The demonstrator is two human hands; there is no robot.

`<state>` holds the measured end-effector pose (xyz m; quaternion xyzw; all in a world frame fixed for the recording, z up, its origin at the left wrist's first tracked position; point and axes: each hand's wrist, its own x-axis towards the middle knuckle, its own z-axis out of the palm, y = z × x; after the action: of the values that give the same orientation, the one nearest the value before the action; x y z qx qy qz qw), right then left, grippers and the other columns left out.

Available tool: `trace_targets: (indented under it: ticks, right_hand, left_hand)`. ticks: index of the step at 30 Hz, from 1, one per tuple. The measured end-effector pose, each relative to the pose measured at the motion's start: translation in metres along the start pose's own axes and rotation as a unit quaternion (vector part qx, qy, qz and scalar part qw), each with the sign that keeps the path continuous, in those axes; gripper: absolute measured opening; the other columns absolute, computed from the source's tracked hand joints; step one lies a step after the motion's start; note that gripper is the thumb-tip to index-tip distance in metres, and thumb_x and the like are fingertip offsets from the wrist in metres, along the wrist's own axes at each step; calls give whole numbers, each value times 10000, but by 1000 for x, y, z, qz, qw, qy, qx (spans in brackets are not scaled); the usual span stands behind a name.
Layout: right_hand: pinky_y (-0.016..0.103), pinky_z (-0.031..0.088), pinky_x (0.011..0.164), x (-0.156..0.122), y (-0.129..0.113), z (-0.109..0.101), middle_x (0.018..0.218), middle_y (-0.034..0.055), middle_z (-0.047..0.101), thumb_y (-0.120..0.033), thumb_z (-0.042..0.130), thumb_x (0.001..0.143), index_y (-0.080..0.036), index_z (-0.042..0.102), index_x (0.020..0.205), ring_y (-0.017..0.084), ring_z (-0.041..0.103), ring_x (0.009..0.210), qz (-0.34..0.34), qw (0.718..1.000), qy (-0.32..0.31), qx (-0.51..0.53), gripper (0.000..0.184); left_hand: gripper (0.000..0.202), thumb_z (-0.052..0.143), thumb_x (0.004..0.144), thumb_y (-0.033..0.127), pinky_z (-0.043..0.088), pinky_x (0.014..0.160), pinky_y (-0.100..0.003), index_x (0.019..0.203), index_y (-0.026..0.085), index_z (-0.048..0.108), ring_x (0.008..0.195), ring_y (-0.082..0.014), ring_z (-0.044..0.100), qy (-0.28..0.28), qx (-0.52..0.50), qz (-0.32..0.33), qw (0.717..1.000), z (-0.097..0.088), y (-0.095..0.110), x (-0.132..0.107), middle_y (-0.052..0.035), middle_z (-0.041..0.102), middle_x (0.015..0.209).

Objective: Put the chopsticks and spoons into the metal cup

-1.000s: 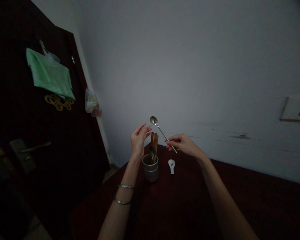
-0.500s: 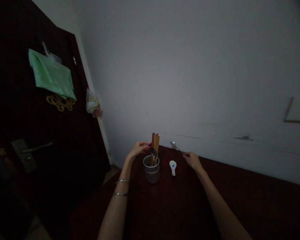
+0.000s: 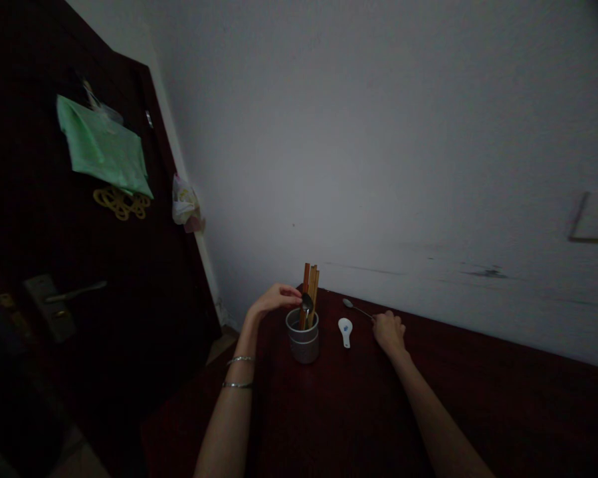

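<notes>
A grey utensil holder [image 3: 303, 346] stands on the dark red table, with several wooden chopsticks [image 3: 313, 285] and a dark metal spoon [image 3: 307, 303] upright in it. My left hand [image 3: 278, 298] reaches over the holder's left rim, its fingertips closed at the bowl of that spoon. To the right, my right hand [image 3: 389, 332] is low over the table, its fingers on the handle end of a long-handled metal spoon [image 3: 359, 310], whose bowl points left. Between the holder and this hand lies a white soup spoon [image 3: 345, 326] with a blue mark.
Behind the table [image 3: 339, 411] rises a pale wall [image 3: 379, 166] close to its back edge. On the left is a dark door [image 3: 144, 265] with a handle [image 3: 80, 292] and a hanging green cloth [image 3: 104, 146]. A plastic bag [image 3: 183, 202] hangs by the frame.
My right hand has lowered the long-handled spoon toward the table and shifted slightly right. My left hand has moved right and down, its fingertips now at the spoon in the holder.
</notes>
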<state>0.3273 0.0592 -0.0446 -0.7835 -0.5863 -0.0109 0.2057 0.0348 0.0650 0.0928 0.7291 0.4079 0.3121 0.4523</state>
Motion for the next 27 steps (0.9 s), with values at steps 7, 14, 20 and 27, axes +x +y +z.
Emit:
trace_targets:
  ticks: [7,14,20,27]
  right_hand:
    - [379,379,746,-5,-2,-3,1034,164,519,-225,358,850,-182,614,1077,284,478,953,3,1000,6,0,344]
    - [402,376,772,-6,-4,-5,1037,165,524,-233,365,834,-181,626,1060,294,470,981,13,1000,0,8,349]
    - [415,376,788,-6,-4,-4,1048,158,523,-244,391,810,-182,620,1076,304,464,991,18,1000,13,21,357]
    - [426,380,808,1,-5,-13,1111,153,508,-236,423,785,-203,582,1130,314,444,1044,32,998,4,48,381]
  left_hand:
    - [236,718,511,291,400,558,-227,674,125,674,548,-113,543,44,-2,1,999,7,-6,8,-27,630,606]
    - [177,694,529,279,387,544,-229,618,128,673,540,-117,531,60,10,17,998,13,-6,13,-30,627,584]
    - [175,682,567,285,389,531,-224,630,123,668,525,-108,522,90,33,50,994,7,5,7,-33,622,581]
    - [235,684,591,329,455,558,-239,699,123,661,652,-157,601,222,-48,111,967,-5,22,-1,-76,654,707]
